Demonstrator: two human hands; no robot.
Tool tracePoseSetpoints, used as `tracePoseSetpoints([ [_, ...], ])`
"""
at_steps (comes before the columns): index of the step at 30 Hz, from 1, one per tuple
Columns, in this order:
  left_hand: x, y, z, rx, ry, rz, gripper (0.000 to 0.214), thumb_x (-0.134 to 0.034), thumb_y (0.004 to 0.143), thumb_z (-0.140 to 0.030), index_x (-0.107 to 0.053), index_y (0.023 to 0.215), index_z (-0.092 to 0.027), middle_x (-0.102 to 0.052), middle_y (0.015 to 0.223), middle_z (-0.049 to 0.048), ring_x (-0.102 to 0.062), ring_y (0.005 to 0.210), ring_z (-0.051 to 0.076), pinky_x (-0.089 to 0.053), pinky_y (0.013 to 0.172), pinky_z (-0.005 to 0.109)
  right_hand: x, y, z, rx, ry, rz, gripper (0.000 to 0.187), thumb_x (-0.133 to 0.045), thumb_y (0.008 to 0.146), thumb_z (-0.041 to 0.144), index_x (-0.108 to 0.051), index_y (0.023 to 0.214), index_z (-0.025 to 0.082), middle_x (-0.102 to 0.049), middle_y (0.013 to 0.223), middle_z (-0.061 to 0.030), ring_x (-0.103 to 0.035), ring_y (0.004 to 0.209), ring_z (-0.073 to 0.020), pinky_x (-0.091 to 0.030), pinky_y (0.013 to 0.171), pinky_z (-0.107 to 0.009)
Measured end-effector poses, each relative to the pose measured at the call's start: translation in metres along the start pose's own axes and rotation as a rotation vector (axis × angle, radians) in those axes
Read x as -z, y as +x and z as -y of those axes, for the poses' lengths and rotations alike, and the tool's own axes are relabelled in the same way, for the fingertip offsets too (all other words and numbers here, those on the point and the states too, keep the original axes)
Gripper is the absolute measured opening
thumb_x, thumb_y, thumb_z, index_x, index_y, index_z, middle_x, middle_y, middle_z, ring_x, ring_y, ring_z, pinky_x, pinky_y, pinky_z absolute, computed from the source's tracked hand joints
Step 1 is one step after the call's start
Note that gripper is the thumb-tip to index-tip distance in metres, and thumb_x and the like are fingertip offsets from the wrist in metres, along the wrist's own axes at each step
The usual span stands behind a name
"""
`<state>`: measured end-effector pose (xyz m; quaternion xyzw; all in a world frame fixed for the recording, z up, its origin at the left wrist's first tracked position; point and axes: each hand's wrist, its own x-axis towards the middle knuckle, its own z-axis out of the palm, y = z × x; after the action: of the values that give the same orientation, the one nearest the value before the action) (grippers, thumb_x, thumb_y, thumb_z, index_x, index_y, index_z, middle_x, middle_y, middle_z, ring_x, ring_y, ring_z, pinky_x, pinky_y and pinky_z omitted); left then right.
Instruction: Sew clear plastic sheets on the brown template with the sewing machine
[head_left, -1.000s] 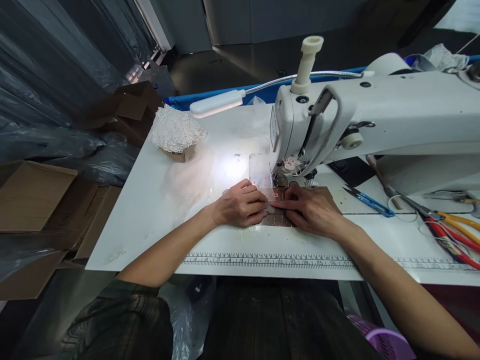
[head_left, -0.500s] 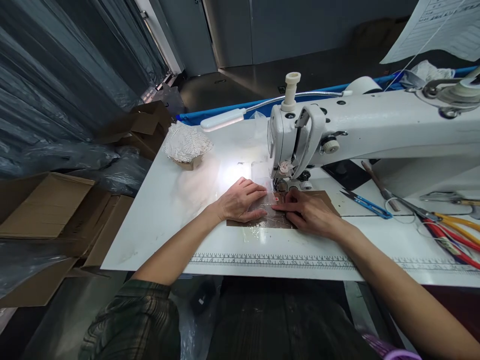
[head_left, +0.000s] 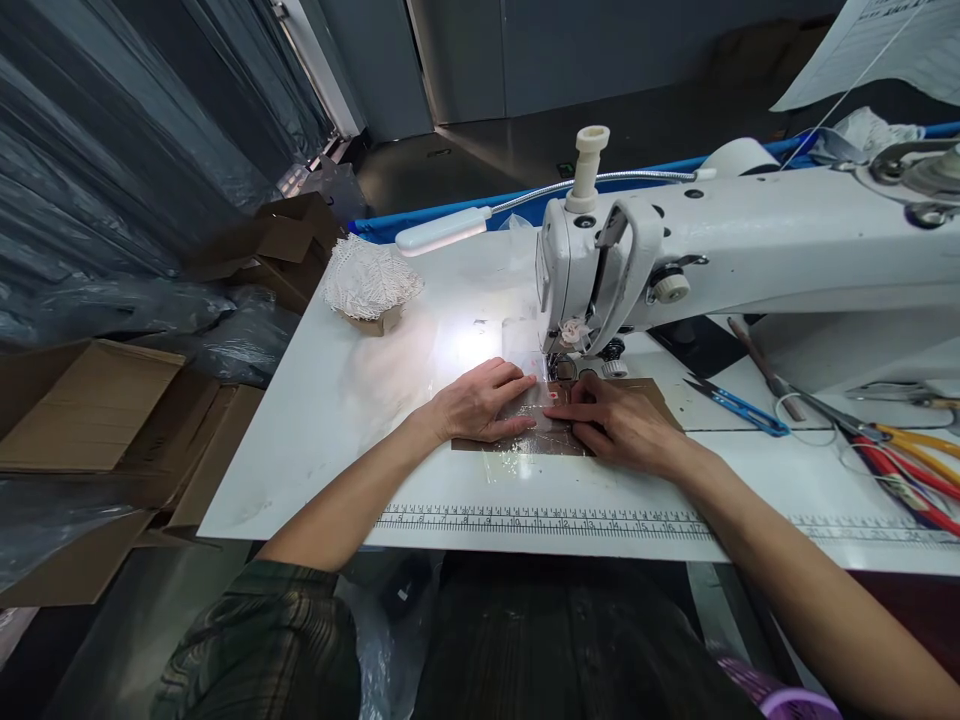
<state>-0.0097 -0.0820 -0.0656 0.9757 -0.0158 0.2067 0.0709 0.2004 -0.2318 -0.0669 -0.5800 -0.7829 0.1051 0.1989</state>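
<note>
My left hand (head_left: 486, 402) lies flat, fingers spread, on a thin see-through material (head_left: 525, 405). My right hand (head_left: 619, 425) rests palm down on its right side, with the index finger stretched out onto it and the fingers apart. A brown sheet (head_left: 480, 446) lies beneath the material and both hands. The presser foot and needle (head_left: 555, 366) of the white sewing machine (head_left: 574, 260) stand just beyond my fingertips. A small red-and-white mark (head_left: 553, 395) shows between the hands. Whether the needle is in the material cannot be made out.
Blue thread snips (head_left: 739, 405) and red- and orange-handled tools (head_left: 900, 460) lie at the right. White lace pieces (head_left: 371, 278) sit on a small box at the far left. A lamp (head_left: 442, 232) lights the tabletop. A printed ruler (head_left: 540, 522) runs along the front edge.
The camera view has shifted slightly. Both hands keep nearly the same place on the material, and nothing has been let go or taken up.
</note>
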Motion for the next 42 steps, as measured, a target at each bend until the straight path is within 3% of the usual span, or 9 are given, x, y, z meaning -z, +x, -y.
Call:
tracePoseSetpoints([
  [9,0.003,0.002,-0.002,0.052,0.068,0.1,0.061,-0.04,0.094,-0.061,-0.054,0.124,-0.011,-0.059,0.104,0.0143,-0.053,0.083,0.021,-0.049,0.077,0.04,0.0,0.0,0.0,-0.001,0.009,0.0,0.035,-0.05,0.09,0.024,-0.069,0.118,0.031,-0.058,0.102,-0.0083,-0.06,0.084,-0.0191,-0.051,0.075,-0.034],
  [15,0.015,0.017,-0.003,0.091,0.091,0.224,0.049,-0.036,0.098,-0.052,-0.062,0.118,-0.016,-0.059,0.127,0.0123,-0.054,0.089,0.021,-0.042,0.079,0.036,0.0,0.0,0.0,-0.021,0.042,-0.005,0.035,-0.051,0.089,0.023,-0.071,0.116,0.031,-0.059,0.102,-0.0086,-0.06,0.088,-0.0203,-0.05,0.079,-0.036],
  [19,0.019,0.026,-0.003,0.105,0.188,0.283,0.047,-0.037,0.098,-0.053,-0.065,0.113,-0.018,-0.062,0.127,0.0085,-0.054,0.086,0.021,-0.037,0.076,0.037,-0.002,0.0,-0.001,-0.019,0.049,-0.031,0.034,-0.051,0.089,0.024,-0.071,0.115,0.03,-0.06,0.1,-0.0084,-0.06,0.087,-0.0199,-0.051,0.078,-0.035],
  [25,0.008,0.027,-0.003,0.135,0.204,0.243,0.041,-0.037,0.1,-0.044,-0.065,0.11,-0.016,-0.06,0.128,0.0096,-0.053,0.087,0.022,-0.036,0.075,0.036,-0.006,0.001,-0.005,-0.044,0.031,-0.069,0.034,-0.051,0.089,0.023,-0.07,0.117,0.028,-0.062,0.102,-0.0087,-0.061,0.082,-0.0189,-0.052,0.075,-0.035],
  [31,0.002,0.022,0.002,0.12,0.182,0.198,0.039,-0.041,0.098,-0.042,-0.06,0.12,-0.017,-0.059,0.13,0.0115,-0.054,0.092,0.025,-0.036,0.075,0.039,-0.007,0.002,-0.005,-0.036,-0.008,-0.081,0.037,-0.049,0.089,0.021,-0.069,0.119,0.027,-0.065,0.1,-0.0088,-0.061,0.079,-0.0184,-0.05,0.069,-0.033],
  [42,-0.004,0.018,0.005,0.113,0.176,0.136,0.039,-0.04,0.097,-0.04,-0.062,0.119,-0.016,-0.06,0.129,0.012,-0.055,0.094,0.025,-0.038,0.074,0.04,-0.001,0.005,-0.001,-0.082,-0.1,-0.077,0.036,-0.05,0.088,0.021,-0.071,0.115,0.031,-0.066,0.099,-0.0064,-0.062,0.073,-0.0164,-0.045,0.059,-0.027],
])
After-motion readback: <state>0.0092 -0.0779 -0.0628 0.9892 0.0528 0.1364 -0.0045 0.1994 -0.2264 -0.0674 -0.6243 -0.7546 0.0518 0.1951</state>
